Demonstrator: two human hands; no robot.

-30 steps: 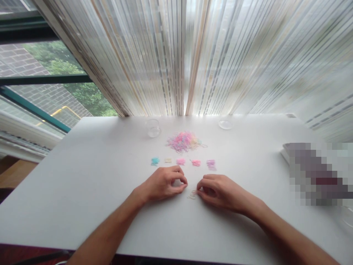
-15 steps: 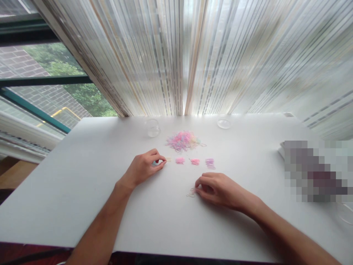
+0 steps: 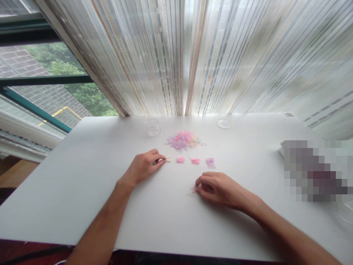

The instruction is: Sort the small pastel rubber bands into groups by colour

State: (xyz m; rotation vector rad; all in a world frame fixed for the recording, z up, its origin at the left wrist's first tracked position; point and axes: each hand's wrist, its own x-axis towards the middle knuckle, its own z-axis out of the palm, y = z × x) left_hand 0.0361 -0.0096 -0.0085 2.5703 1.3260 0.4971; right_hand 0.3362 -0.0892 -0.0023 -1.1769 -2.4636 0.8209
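Observation:
My left hand [image 3: 143,164] rests on the white table with thumb and index finger pinched at a small bunch of pale yellow elastic bands [image 3: 168,159]. To the right of it, in a row, lie a pink bunch [image 3: 180,160], a deeper pink bunch [image 3: 195,161] and a purple bunch [image 3: 210,163]. Nearer to me, my right hand [image 3: 216,187] has its fingertips closed on a few pale, whitish bands [image 3: 191,191], whose loops stick out to the left. A loose heap of mixed pastel bands [image 3: 184,140] lies behind the row.
A clear round container [image 3: 153,128] stands behind the heap on the left, and a clear lid [image 3: 224,123] lies at the back right. On the right side is a pixelated object [image 3: 314,171]. A striped curtain [image 3: 171,59] hangs along the table's [image 3: 82,184] far edge.
My left thumb and index finger have drawn closer together at the yellow bands, which now show more plainly beside the fingertips. The right hand stays nearly still.

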